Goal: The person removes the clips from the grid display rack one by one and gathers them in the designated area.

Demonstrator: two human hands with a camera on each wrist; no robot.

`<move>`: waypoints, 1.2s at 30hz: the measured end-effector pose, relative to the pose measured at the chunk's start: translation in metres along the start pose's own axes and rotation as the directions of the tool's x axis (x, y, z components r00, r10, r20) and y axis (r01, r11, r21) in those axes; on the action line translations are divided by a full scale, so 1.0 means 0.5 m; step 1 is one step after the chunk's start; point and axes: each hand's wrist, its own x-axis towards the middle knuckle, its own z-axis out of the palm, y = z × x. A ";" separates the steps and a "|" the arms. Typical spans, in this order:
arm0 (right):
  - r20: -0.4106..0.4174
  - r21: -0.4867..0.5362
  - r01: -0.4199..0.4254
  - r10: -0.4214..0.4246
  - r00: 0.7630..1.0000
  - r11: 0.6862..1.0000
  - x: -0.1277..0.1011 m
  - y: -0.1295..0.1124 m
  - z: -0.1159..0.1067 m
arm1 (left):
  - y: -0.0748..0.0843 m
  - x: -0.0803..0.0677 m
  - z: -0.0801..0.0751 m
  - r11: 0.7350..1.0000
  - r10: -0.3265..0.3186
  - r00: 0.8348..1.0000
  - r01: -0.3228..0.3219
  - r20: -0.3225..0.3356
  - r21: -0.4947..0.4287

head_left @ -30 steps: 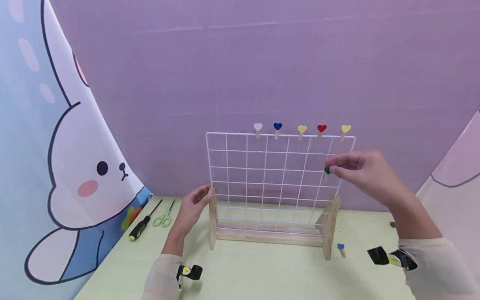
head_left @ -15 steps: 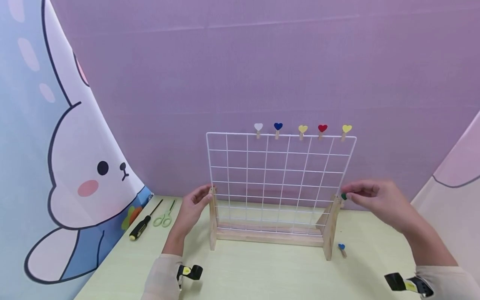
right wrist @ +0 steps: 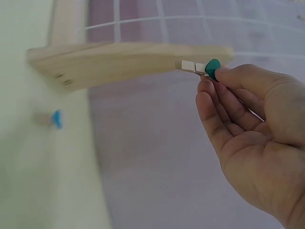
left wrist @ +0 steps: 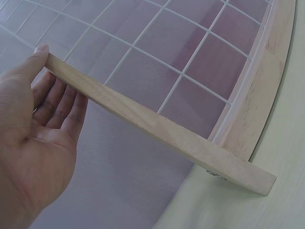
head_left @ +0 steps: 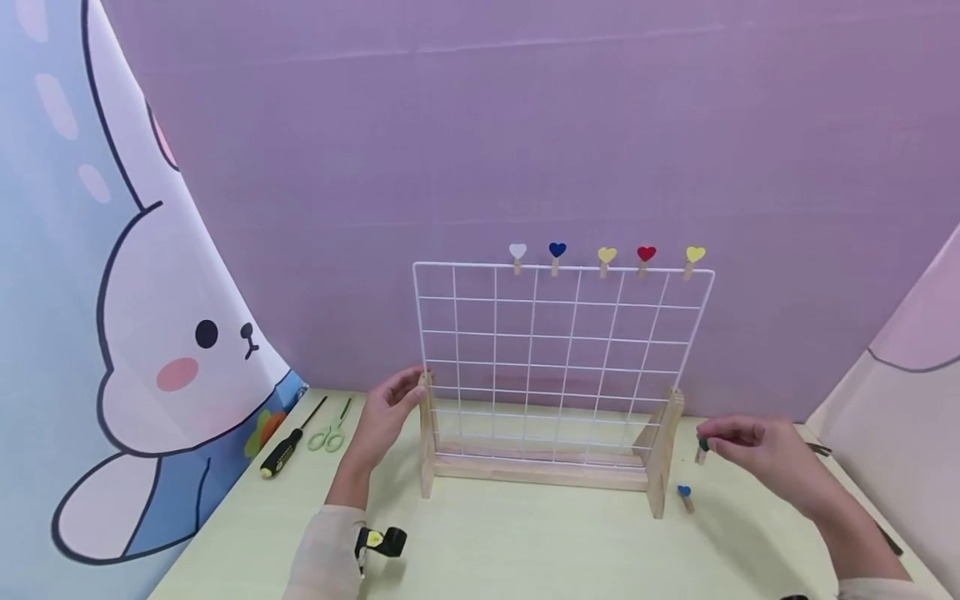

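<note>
A white wire grid [head_left: 551, 333] stands upright in a wooden stand [head_left: 536, 475]. My left hand [head_left: 386, 412] grips the top of the stand's left post [left wrist: 143, 119] between thumb and fingers. Between thumb and fingertips my right hand [head_left: 772, 458] pinches a small wooden clothespin [right wrist: 193, 67] with a green heart, right of the stand and low over the table. Along the grid's top wire sit several heart clothespins: white [head_left: 517, 252], dark blue [head_left: 557, 250], pale yellow [head_left: 607, 255], red [head_left: 646, 253] and yellow [head_left: 695, 255]. A blue-heart clothespin [head_left: 685, 493] lies on the table below my right hand.
On the left of the table [head_left: 480, 542] lie a black and yellow screwdriver [head_left: 283, 452] and green-handled scissors [head_left: 327, 435]. A dark object [head_left: 819, 449] lies partly behind my right hand. A purple cloth [head_left: 480, 133] hangs behind the stand.
My right hand, with the green-heart clothespin, has moved down and to the right, from in front of the grid to beside the stand. My left hand stays on the post.
</note>
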 end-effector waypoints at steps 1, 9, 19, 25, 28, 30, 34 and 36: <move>0.004 -0.003 -0.019 0.020 1.000 1.000 -0.004 0.012 0.005 | 0.000 0.000 0.000 1.000 0.002 1.000 -0.002 0.000 -0.002; 0.027 0.022 -0.085 0.084 0.996 0.996 -0.034 0.088 0.041 | -0.001 0.002 0.000 1.000 0.003 1.000 -0.003 -0.003 0.005; 0.049 0.017 -0.125 0.124 0.991 0.992 -0.046 0.140 0.063 | 0.002 -0.001 0.001 1.000 -0.006 1.000 0.006 -0.005 0.011; 0.038 -0.005 -0.132 0.132 0.990 0.991 -0.050 0.156 0.072 | 0.000 0.000 0.001 1.000 -0.001 1.000 0.002 -0.005 0.009; 0.044 -0.012 -0.128 0.129 0.991 0.992 -0.053 0.162 0.078 | 0.000 0.000 0.002 1.000 0.005 1.000 -0.005 -0.007 0.018; 0.041 -0.016 -0.125 0.125 0.991 0.992 -0.054 0.166 0.081 | 0.001 -0.001 0.002 1.000 0.004 1.000 -0.004 -0.009 0.016; 0.039 -0.037 -0.120 0.122 0.992 0.992 -0.051 0.173 0.088 | 0.003 -0.002 0.003 1.000 -0.003 1.000 0.003 -0.010 0.004; 0.038 -0.048 -0.126 0.128 0.991 0.991 -0.049 0.175 0.091 | 0.004 -0.002 0.003 1.000 -0.008 1.000 0.008 -0.009 -0.003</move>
